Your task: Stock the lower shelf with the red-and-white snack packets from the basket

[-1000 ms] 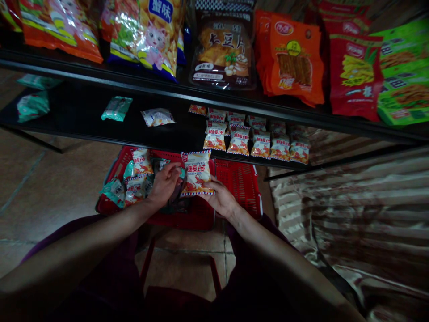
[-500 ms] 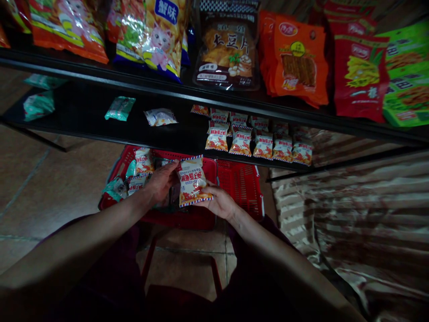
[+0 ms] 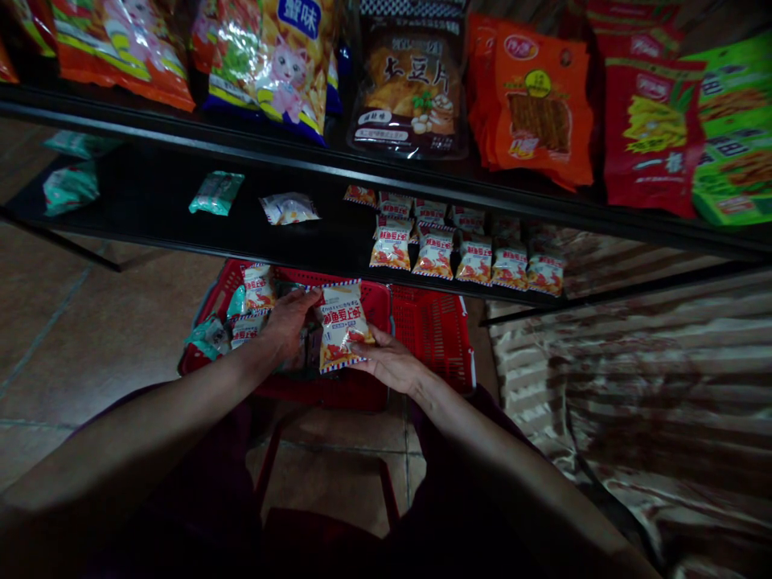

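A white, red and orange snack packet (image 3: 342, 326) is held between my two hands above a red basket (image 3: 338, 396). My left hand (image 3: 291, 322) has its fingers at the packet's upper left edge. At the lower right edge, my right hand (image 3: 389, 358) grips it with thumb and fingers. Beside my left hand, similar packets (image 3: 258, 289) and teal packets (image 3: 209, 338) lie in the basket. On the lower black shelf (image 3: 162, 213), rows of matching packets (image 3: 433, 253) are lined up at the right.
Teal packets (image 3: 217, 193) and a white packet (image 3: 289, 209) lie on the lower shelf. Large snack bags (image 3: 410, 88) fill the upper shelf overhead. A striped cloth (image 3: 633, 386) hangs at the right, and a red stool (image 3: 319, 527) is below.
The held packet has turned slightly and shifted a little left, still between both hands. Its lower right corner has swung inward. The shelves and basket look the same.
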Demonstrator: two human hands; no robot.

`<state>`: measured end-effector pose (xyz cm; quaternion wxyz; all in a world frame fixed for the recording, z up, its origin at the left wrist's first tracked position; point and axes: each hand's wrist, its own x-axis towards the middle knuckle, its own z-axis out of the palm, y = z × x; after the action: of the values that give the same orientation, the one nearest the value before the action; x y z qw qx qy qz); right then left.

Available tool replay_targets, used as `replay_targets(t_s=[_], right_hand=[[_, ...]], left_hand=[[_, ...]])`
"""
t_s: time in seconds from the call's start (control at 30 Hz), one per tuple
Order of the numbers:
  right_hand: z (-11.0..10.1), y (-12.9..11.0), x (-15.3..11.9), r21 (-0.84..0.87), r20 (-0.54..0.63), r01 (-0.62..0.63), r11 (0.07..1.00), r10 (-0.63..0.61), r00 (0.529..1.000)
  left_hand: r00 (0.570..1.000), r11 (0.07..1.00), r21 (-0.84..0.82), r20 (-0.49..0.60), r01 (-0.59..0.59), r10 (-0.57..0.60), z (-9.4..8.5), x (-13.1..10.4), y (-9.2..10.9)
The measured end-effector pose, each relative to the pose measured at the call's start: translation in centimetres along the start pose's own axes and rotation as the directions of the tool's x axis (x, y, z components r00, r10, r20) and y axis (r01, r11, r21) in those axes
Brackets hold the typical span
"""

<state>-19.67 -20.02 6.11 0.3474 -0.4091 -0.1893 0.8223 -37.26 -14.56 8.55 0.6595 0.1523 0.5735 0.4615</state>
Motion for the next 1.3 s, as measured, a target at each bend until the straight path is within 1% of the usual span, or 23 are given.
replay_targets(t_s=[0.1,0.17,0.33,0.43,0.5,0.63,0.77,0.83,0.93,1.0,1.07,1.13,1.3], right_hand=[[-0.2,0.3,0.0,-0.006,0.013,0.014,1.000,-0.014,1.000],[-0.2,0.6,0.1,0.014,0.000,0.031,0.999,-0.031,1.000],[-0.3,0.6,0.1,0.031,-0.002,0.039,0.999,-0.039,0.999],[-0.4,0.3,0.2,0.020,-0.040,0.078,0.997,-0.077,0.996],[-0.3,0.2,0.2,0.010,-0.073,0.086,0.996,-0.086,0.994],[0.6,0.3,0.2,-0.009,-0.112,0.074,0.997,-0.074,0.991],[1.2,0.3,0.3,0.001,-0.159,0.098,0.995,-0.097,0.982],[1.1,0.2,0.4,0.012,-0.208,0.111,0.994,-0.106,0.972],[0.8,0.0,0.7,0.012,-0.274,0.122,0.992,-0.114,0.955],[0.7,0.0,1.0,0.001,-0.293,0.128,0.992,-0.122,0.948],[0.7,0.3,1.3,-0.011,-0.293,0.128,0.992,-0.125,0.948],[0.8,0.7,1.6,-0.013,-0.287,0.123,0.992,-0.121,0.950],[1.1,1.3,2.3,-0.015,-0.265,0.133,0.991,-0.132,0.955]], left_hand=[[0.999,0.999,-0.031,-0.031,-0.028,0.027,-0.2,0.5,0.3],[0.997,0.998,-0.024,-0.040,-0.065,0.064,-0.4,0.9,0.4],[0.996,0.996,-0.012,-0.010,-0.092,0.092,-0.8,1.1,0.6],[0.994,0.994,0.009,0.024,-0.109,0.109,-0.8,0.9,0.5],[0.994,0.994,0.026,0.041,-0.104,0.103,-0.8,0.6,0.4],[0.998,0.998,0.042,0.049,-0.052,0.050,-0.7,0.3,0.0],[0.988,0.998,0.060,0.156,-0.033,0.023,-0.6,-0.2,-0.5],[0.977,0.997,0.079,0.209,0.017,-0.034,-0.6,-0.6,-0.8],[0.947,0.992,0.094,0.303,0.083,-0.107,-0.9,-1.0,-1.4],[0.934,0.995,0.074,0.345,0.071,-0.093,-1.1,-1.2,-2.0],[0.940,0.998,0.052,0.338,0.040,-0.055,-1.4,-1.1,-2.6],[0.951,0.999,0.045,0.307,0.023,-0.036,-1.6,-1.0,-3.0],[0.981,0.999,0.035,0.196,0.009,-0.016,-1.8,-0.9,-3.0]])
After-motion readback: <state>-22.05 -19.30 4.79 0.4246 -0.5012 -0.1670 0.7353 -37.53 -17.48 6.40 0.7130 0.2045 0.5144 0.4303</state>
